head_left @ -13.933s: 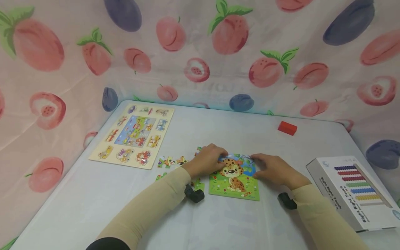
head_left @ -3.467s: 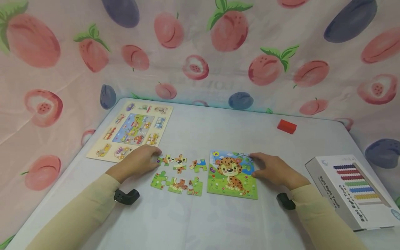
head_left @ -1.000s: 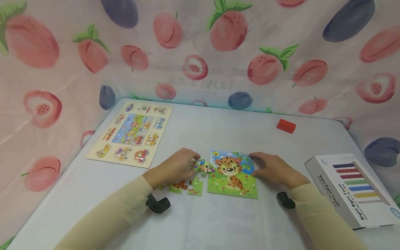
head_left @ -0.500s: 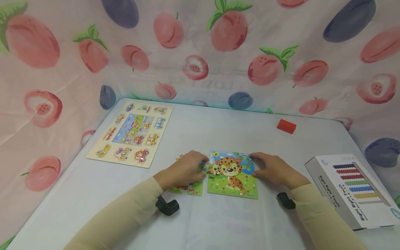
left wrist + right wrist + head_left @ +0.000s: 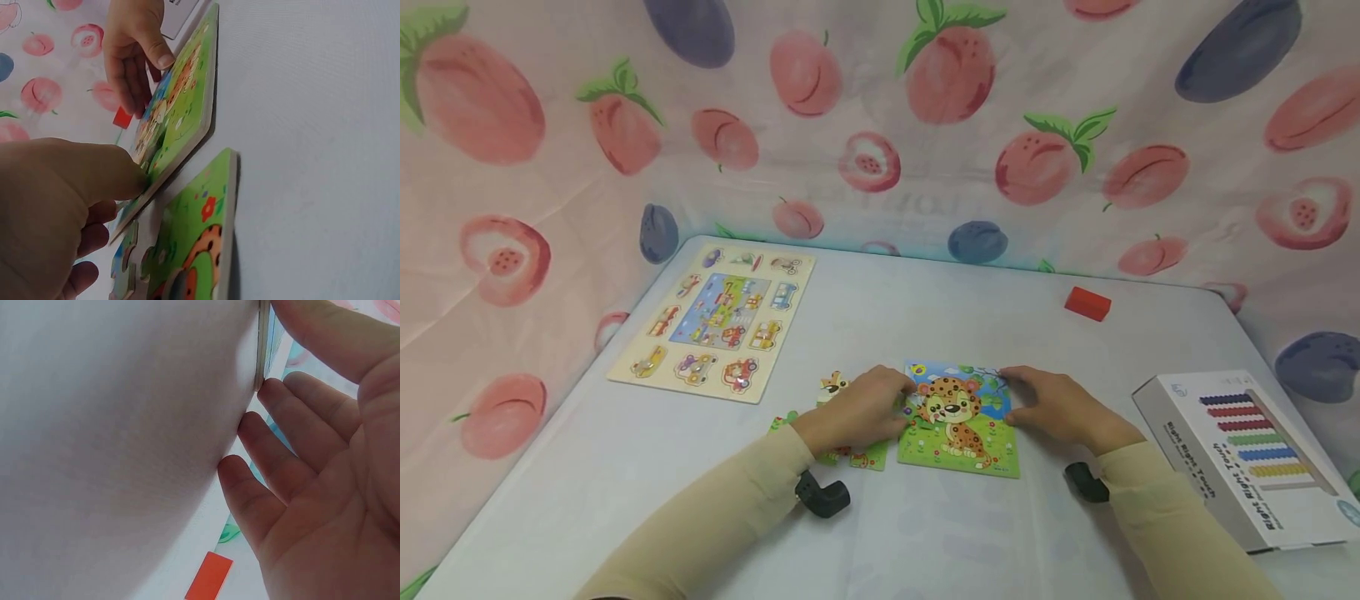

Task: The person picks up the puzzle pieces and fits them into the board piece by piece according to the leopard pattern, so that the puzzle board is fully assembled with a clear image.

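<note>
My left hand (image 5: 863, 408) pinches a jigsaw piece (image 5: 922, 412) at its fingertips, low over the left side of a square leopard picture board (image 5: 966, 458). Piece and printed picture overlap in the head view. From the left wrist, the thumb presses down close to the board's near edge, and the curled fingers hide part of the piece. My right hand (image 5: 1067, 408) rests at the board's upper right corner, thumb and fingers loosely extended against its edge. More jigsaw pieces (image 5: 868, 457) lie under and beside my left hand, partly covered by it.
A wooden vehicle peg puzzle (image 5: 700, 387) lies at the back left. Toward the back right sits a red block (image 5: 1087, 303). A white box (image 5: 1195, 467) stands beside my right forearm. Fruit-patterned cloth (image 5: 880, 100) rises behind the white table.
My left hand has carried the jigsaw piece rightward from the loose pieces onto the leopard board's left side. The right hand stays at the board's corner.
</note>
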Available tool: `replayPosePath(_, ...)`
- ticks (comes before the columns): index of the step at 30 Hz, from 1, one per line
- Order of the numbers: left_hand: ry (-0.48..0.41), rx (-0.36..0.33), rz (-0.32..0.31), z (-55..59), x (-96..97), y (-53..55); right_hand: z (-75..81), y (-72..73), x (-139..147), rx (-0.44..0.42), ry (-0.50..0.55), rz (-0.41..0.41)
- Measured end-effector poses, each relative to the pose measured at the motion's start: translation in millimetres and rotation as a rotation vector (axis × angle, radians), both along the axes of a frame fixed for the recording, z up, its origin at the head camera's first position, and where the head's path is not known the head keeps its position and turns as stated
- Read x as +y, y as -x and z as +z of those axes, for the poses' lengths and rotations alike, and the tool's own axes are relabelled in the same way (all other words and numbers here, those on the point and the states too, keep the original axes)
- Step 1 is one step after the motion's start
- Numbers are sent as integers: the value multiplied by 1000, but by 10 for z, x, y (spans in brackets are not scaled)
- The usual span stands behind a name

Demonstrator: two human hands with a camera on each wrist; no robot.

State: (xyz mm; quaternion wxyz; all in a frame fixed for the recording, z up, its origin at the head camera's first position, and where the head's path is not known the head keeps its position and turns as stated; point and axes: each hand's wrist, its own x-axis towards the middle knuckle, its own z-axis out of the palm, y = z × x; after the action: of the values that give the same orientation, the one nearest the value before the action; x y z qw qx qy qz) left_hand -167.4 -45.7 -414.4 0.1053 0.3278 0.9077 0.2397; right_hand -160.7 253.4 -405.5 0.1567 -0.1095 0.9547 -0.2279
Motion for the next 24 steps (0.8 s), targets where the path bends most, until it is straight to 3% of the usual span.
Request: replayPosePath(24, 37, 63, 3, 2, 103, -21, -10, -2, 9, 7, -5, 1)
